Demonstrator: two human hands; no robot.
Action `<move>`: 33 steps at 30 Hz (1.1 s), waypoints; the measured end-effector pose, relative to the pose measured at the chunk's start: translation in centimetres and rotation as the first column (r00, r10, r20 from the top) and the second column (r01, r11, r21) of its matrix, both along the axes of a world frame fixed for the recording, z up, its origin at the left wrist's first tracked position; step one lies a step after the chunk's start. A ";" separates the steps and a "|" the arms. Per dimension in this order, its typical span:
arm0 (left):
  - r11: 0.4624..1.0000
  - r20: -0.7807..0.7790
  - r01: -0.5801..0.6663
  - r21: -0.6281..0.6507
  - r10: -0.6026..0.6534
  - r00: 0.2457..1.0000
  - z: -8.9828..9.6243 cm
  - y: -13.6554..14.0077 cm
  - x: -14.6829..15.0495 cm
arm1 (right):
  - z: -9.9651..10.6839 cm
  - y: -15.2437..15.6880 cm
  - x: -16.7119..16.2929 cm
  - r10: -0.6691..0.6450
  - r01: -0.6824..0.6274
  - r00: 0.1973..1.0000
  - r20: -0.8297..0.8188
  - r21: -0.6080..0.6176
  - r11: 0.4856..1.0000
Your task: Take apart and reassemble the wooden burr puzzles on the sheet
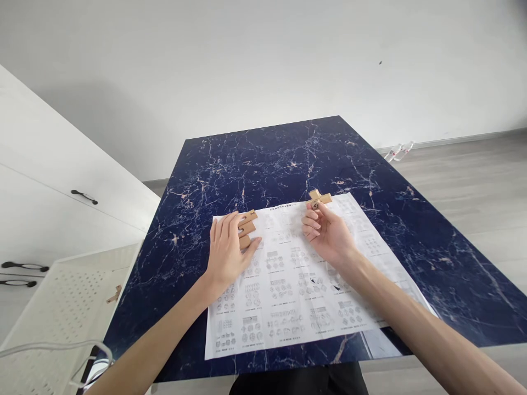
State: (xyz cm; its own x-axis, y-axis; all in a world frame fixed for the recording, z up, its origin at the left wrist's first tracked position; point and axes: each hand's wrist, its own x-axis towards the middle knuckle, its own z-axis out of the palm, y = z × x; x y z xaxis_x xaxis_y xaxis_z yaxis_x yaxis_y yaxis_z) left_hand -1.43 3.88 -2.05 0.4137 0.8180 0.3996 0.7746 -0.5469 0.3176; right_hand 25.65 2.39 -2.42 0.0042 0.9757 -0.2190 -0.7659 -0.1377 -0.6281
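Before me lies a large white printed sheet [284, 258] with rows of small line diagrams. My left hand [226, 247] rests on its upper left, fingers outstretched and thumb apart. Beside and partly under those fingers are several notched wooden puzzle pieces [247, 226], their left ends hidden. At the sheet's top edge my right hand [327, 230] is closed, thumb and fingers pinching a cross-shaped cluster of wooden puzzle pieces [317, 196]. A dark round mark shows on the end facing me. How the pieces interlock is partly hidden by the fingers.
The sheet lies on a dark blue marbled table [263, 164]. At lower right, a shiny dark flat object [381, 344] shows under the sheet. A pale perforated chair [78, 307], a white cable [53, 345] and white cabinets [53, 159] stand left.
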 end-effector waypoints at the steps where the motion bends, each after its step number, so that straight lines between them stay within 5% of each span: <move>1: 1.000 -0.002 0.002 -0.013 -0.002 1.000 0.0 0.0 0.0 | 0.0 0.0 0.0 -0.008 0.008 1.000 -0.013 -0.016 1.000; 6: 0.998 0.032 0.010 -0.065 -0.008 0.999 0.1 0.0 0.0 | 0.6 -0.2 -0.3 -0.022 0.020 0.999 -0.046 -0.052 0.998; 13: 0.974 0.220 0.051 -0.222 -0.001 0.975 0.4 -0.6 0.5 | 2.0 -1.2 -1.7 0.082 -0.087 0.960 0.267 0.005 0.996; 17: 0.904 0.442 0.147 -0.401 0.051 0.895 1.2 -1.1 0.8 | 1.9 -2.3 -3.1 0.100 -0.254 0.728 0.678 0.131 0.958; 22: 0.814 0.621 0.295 -0.501 0.102 0.777 1.1 -0.8 0.5 | 0.8 -3.0 -4.3 -0.195 -0.465 0.340 0.920 0.345 0.815; 27: 0.764 0.737 0.431 -0.481 0.086 0.671 0.4 -0.4 0.4 | -0.3 -2.9 -4.2 -0.423 -0.638 0.166 0.891 0.424 0.643; 33: 0.842 0.600 0.303 -0.446 0.030 0.800 1.4 -0.7 0.7 | -0.3 -2.8 -3.9 -0.445 -0.681 0.080 0.892 0.375 0.629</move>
State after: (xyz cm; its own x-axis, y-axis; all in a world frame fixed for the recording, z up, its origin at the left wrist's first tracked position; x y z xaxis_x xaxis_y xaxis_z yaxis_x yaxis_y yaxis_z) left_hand -0.68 3.13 -0.62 0.3709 0.9167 0.1487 0.2891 -0.2661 0.9196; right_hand 21.71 -0.43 -2.76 -0.5047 0.7515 0.4250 0.4900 0.6546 -0.5756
